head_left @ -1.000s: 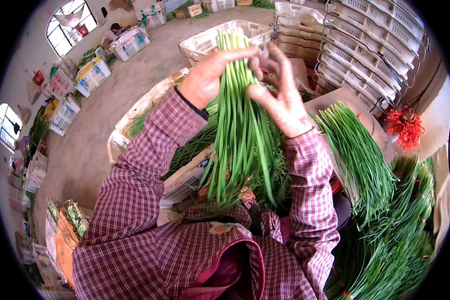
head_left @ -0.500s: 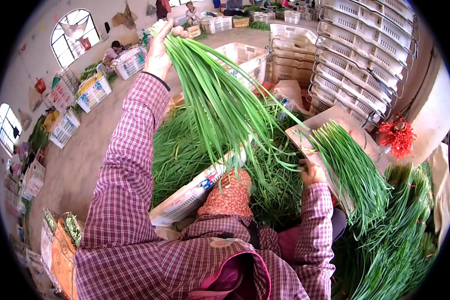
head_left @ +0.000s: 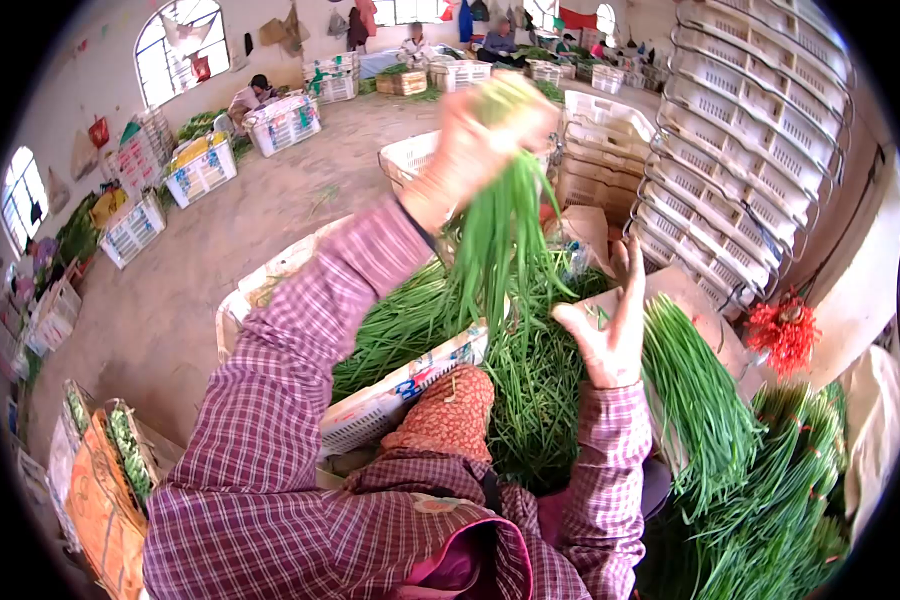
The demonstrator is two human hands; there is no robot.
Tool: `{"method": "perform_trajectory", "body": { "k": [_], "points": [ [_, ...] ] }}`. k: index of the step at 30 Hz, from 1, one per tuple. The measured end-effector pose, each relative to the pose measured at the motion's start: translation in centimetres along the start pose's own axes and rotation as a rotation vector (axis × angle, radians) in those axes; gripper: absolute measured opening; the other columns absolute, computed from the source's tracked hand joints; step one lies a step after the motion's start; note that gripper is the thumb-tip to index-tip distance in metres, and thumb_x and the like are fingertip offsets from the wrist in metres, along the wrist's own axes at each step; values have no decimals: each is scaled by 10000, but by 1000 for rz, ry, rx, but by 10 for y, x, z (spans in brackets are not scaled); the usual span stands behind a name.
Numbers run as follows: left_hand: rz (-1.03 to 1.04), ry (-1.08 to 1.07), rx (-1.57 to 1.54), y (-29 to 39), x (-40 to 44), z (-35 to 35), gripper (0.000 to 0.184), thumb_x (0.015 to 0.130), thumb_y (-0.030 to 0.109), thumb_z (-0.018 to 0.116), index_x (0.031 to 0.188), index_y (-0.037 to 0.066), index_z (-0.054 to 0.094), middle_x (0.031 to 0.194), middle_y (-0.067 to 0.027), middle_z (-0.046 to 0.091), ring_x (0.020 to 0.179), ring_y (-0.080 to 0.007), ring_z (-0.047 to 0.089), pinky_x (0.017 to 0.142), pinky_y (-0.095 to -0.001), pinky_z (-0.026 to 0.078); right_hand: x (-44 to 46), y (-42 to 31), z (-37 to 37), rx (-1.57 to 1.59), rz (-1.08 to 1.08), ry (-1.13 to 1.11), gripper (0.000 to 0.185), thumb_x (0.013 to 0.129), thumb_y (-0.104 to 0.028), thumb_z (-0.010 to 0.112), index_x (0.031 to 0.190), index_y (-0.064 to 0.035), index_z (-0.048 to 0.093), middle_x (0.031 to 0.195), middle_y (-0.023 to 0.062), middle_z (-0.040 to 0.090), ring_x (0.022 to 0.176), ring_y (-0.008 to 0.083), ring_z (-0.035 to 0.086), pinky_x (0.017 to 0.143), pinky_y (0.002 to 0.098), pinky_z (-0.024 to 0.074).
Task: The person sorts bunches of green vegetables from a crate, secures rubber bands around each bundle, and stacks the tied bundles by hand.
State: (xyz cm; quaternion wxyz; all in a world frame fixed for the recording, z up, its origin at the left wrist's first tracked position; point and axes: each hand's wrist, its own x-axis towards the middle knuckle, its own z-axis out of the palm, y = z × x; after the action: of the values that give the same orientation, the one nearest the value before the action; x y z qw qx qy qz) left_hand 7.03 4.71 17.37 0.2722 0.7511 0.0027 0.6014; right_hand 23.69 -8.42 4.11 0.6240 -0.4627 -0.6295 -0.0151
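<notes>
My left hand, blurred by motion, is wrapped round the pale stem end of a bunch of green stalks, held up with the leaves hanging down. Below and to the right, my right hand is raised with thumb and fingers spread, holding nothing. Beside it lies another bundle of green stalks on a tilted board. Loose greens fill a white crate under my left arm, and more loose greens lie between the crate and my right arm.
Tall stacked white crates stand at the right, near a cluster of red ties. Tied green bundles are piled at the lower right. Orange sacking is at the lower left. Several people sit among crates farther back.
The held bunch and my left hand have swung right from the upper left. My right hand has risen from the board's edge and its fingers have spread. The view has shifted.
</notes>
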Motion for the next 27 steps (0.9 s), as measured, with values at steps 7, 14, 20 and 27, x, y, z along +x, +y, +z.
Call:
{"method": "perform_trajectory", "body": {
  "k": [7,14,20,27],
  "points": [
    [618,-300,698,22,-103,148,176,827,224,623,727,119,523,681,19,449,647,-88,458,578,-245,427,-1,89,47,-960,-450,223,875,805,-685,402,1471,-145,227,1493,105,291,1374,292,277,1125,436,241],
    [552,-503,567,31,-161,173,225,720,287,565,729,101,440,701,-10,434,707,-156,472,643,-303,400,-54,62,19,-1015,-339,-47,754,894,-667,210,1282,-113,542,1309,77,534,1304,354,390,1108,572,224],
    [475,-620,498,22,-202,148,210,722,258,595,793,109,466,759,-22,464,735,-162,482,676,-304,404,-91,73,58,-861,-308,-87,906,815,-770,113,1360,-136,462,1405,113,426,1332,390,328,1121,554,211],
    [391,-876,558,28,-247,97,186,717,218,575,855,100,537,812,-20,497,793,-155,497,760,-306,414,-140,68,131,268,53,-3,1026,641,-565,686,1421,-42,273,1412,141,390,1280,313,408,1074,423,336]
  ]
}}
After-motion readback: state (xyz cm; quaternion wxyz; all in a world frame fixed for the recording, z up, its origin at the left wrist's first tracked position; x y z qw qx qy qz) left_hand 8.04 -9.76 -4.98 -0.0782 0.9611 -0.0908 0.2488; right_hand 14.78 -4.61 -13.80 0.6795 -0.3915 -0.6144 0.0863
